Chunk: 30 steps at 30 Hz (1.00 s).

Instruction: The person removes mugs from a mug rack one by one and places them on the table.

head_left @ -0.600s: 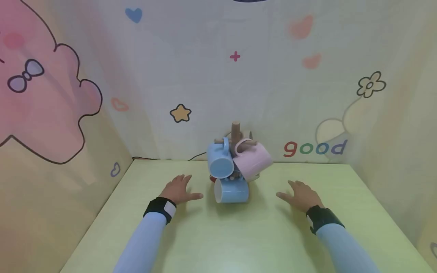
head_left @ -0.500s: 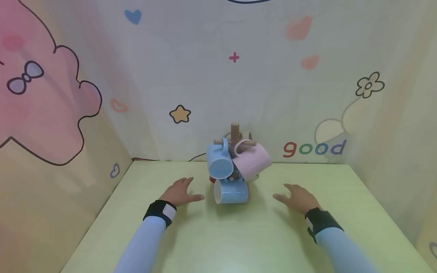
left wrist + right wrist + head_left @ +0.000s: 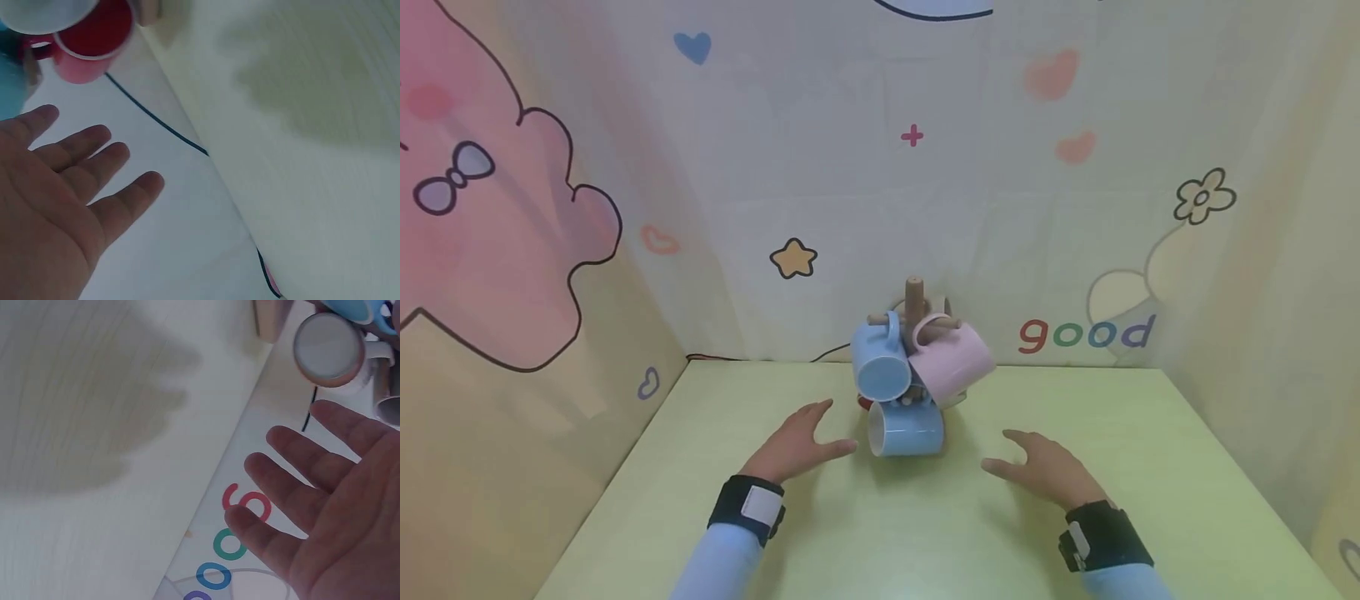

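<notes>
A wooden mug tree (image 3: 914, 293) stands at the back middle of the table, hung with several mugs. On its upper pegs hang a light blue mug (image 3: 878, 360) at left and a pink mug (image 3: 957, 363) at right. Below them a second blue mug (image 3: 913, 430) lies sideways, its mouth facing left. The left wrist view shows a red mug (image 3: 84, 62) on the far side; the right wrist view shows a pale mug (image 3: 328, 350). My left hand (image 3: 792, 446) is left of the lower blue mug, fingers spread, holding nothing. My right hand (image 3: 1051, 471) is to the right, likewise spread and holding nothing.
The pale yellow-green table (image 3: 880, 533) runs back to a printed cloth wall (image 3: 820, 167). A dark cord (image 3: 831, 352) runs along the table's back edge behind the mug tree.
Both hands have drawn back slightly toward the front of the table, the right one also shifting left. The head view has tilted up a little. The mugs stay where they were.
</notes>
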Available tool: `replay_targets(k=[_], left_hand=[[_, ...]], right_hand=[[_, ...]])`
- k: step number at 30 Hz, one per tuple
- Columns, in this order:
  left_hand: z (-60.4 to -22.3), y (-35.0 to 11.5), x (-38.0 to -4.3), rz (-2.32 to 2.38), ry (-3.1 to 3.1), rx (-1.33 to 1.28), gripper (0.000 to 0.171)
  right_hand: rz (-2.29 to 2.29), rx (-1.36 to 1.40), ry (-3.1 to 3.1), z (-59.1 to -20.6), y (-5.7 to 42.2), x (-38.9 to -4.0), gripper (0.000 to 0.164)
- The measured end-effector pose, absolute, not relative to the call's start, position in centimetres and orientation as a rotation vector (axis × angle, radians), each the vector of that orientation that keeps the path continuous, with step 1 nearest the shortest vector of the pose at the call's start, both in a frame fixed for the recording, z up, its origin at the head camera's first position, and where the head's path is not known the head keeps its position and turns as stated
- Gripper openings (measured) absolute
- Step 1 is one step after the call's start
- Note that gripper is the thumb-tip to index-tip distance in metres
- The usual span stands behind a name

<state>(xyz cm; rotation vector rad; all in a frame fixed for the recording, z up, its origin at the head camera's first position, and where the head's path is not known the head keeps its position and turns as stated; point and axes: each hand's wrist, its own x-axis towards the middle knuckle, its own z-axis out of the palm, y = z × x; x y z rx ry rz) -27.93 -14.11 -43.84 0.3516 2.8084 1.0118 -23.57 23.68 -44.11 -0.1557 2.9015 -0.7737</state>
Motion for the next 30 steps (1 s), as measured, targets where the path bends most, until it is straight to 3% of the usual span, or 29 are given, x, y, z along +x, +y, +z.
replay_targets(k=[9,30], left_hand=[[-43.9,-12.5,-26.2,1.107,2.809,0.378,0.097],[-46.0,-10.3,-26.1,1.246,2.766,0.319,0.099]], right_hand=[[-0.825,-0.116,2.855,-43.6,21.9,-21.6,0.088],[-0.819,-0.192,2.839,-42.9,20.1,-20.2,0.083]])
